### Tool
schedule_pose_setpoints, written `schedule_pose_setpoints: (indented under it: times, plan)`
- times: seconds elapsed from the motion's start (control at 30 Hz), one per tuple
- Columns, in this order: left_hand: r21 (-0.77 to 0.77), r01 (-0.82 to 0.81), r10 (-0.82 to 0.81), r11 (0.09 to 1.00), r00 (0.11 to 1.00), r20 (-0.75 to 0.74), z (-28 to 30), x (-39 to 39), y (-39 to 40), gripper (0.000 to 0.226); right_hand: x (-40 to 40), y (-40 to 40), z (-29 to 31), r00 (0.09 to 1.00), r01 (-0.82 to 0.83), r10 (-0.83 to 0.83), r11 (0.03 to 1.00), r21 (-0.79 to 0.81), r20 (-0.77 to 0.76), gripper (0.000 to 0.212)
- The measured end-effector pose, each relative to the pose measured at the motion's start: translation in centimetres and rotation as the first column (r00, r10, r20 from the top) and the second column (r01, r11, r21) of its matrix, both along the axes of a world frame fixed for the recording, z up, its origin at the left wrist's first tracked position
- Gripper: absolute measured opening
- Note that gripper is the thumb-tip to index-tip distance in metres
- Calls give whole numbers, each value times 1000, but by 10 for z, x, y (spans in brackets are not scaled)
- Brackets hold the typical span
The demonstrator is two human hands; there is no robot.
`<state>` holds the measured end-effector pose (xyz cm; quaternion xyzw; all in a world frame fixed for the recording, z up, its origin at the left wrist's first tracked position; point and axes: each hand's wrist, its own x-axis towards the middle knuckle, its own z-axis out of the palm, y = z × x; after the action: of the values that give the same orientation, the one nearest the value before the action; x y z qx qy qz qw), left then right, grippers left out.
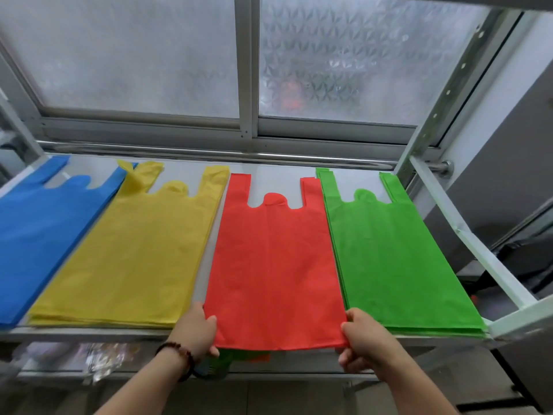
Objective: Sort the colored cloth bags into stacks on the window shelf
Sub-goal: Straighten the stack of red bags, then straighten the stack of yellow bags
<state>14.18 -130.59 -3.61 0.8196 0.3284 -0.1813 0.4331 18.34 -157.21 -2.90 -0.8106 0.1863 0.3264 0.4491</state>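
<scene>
The red bag (pixel 270 265) lies flat on the window shelf (pixel 89 332) between the yellow stack (pixel 134 250) and the green stack (pixel 395 259), handles toward the window. The left hand (pixel 196 329) and right hand (pixel 363 339) each pinch a near corner, fingers curled round its hem. The blue stack (pixel 36 229) lies farthest left.

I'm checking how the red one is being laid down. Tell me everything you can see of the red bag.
The red bag is a flat vest-style carrier of matte, cloth-like material, with two strap handles and a rounded tab between them at its far end. It lies lengthwise on the window shelf, handles toward the window, between the yellow stack and the green stack. Its near edge overhangs the shelf front, where the left hand and right hand each pinch a bottom corner.
</scene>
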Motion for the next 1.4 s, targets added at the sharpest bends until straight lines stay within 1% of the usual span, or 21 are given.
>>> schedule_pose_setpoints:
  times: [0.13, 0.3, 0.37, 0.43, 0.47, 0.53, 0.63, 0.7, 0.77, 0.83, 0.9, 0.97, 1.0, 1.03, 1.07, 1.13, 1.17, 1.2, 1.23, 1.3, 1.4]
  plan:
    - [49, -54, 49, 997, 994, 101, 2, 24, -1, 43, 21, 7, 1, 985, 59, -52, 998, -38, 163, 21]
    - [30, -68, 66, 997, 996, 67, 7, 33, -5, 49, 28, 11, 4, 976, 62, -36, 991, -115, 217, 20]
    - [28, -25, 25, 999, 1000, 6, 13, 26, 2, 40, 24, 7, 4, 950, 19, 80, 950, -312, 301, 19]
    - [171, 77, -73, 982, 997, -26, 24, 19, 22, 36, 18, 4, 8, 908, 19, 204, 852, -523, 365, 24]
    - [250, 94, -93, 964, 996, -18, 30, 16, 37, 36, 15, 8, 13, 894, 14, 237, 833, -554, 380, 27]
    - [360, 71, -86, 930, 996, 27, 37, 12, 69, 33, 11, 29, 25, 862, -37, 300, 841, -540, 408, 32]
    - [407, -71, 21, 911, 992, 126, 35, 11, 118, 26, 7, 82, 38, 788, -171, 411, 862, -477, 459, 31]
    - [403, -142, 95, 904, 986, 134, 28, 14, 150, 41, 2, 122, 42, 752, -262, 449, 875, -407, 482, 32]
    - [400, -172, 142, 900, 984, 104, 25, 18, 180, 48, -4, 163, 40, 754, -321, 442, 893, -314, 486, 32]
    - [379, -148, 132, 914, 989, 67, 24, 20, 204, 36, -8, 202, 37, 793, -342, 410, 912, -228, 451, 33]
    - [330, -121, 115, 936, 993, 40, 24, 23, 222, 22, -9, 237, 31, 828, -314, 378, 925, -216, 415, 38]
    - [290, -91, 89, 953, 996, 22, 23, 27, 237, 27, -6, 263, 24, 871, -245, 321, 940, -237, 373, 44]
    - [271, -85, 85, 959, 996, 12, 23, 29, 243, 20, -3, 273, 20, 896, -201, 276, 951, -234, 349, 46]
    - [257, -87, 89, 962, 996, 4, 22, 32, 250, 18, -1, 281, 17, 922, -147, 210, 968, -205, 326, 48]
    - [239, -95, 97, 966, 995, 3, 21, 35, 256, 24, 1, 288, 14, 946, -85, 129, 984, -156, 298, 49]
    - [176, -86, 88, 981, 996, -2, 21, 38, 265, 26, 2, 295, 10, 966, 51, -30, 996, -72, 258, 42]
    - [154, -75, 78, 985, 997, -10, 22, 39, 269, 20, 4, 297, 8, 967, 96, -74, 992, -81, 245, 30]
    - [136, -62, 66, 989, 997, -29, 25, 38, 269, 15, 5, 299, 7, 972, 118, -92, 986, -114, 214, 13]
    - [117, -42, 49, 992, 997, -55, 25, 38, 271, 23, 6, 300, 8, 980, 123, -98, 983, -133, 174, 7]
    - [108, 47, -35, 993, 993, -110, 28, 36, 270, 35, 6, 303, 12, 993, 105, -96, 987, -120, 73, 11]
    - [121, 119, -101, 986, 985, -143, 22, 32, 265, 25, 9, 303, 9, 998, 55, -56, 990, -130, -3, 31]
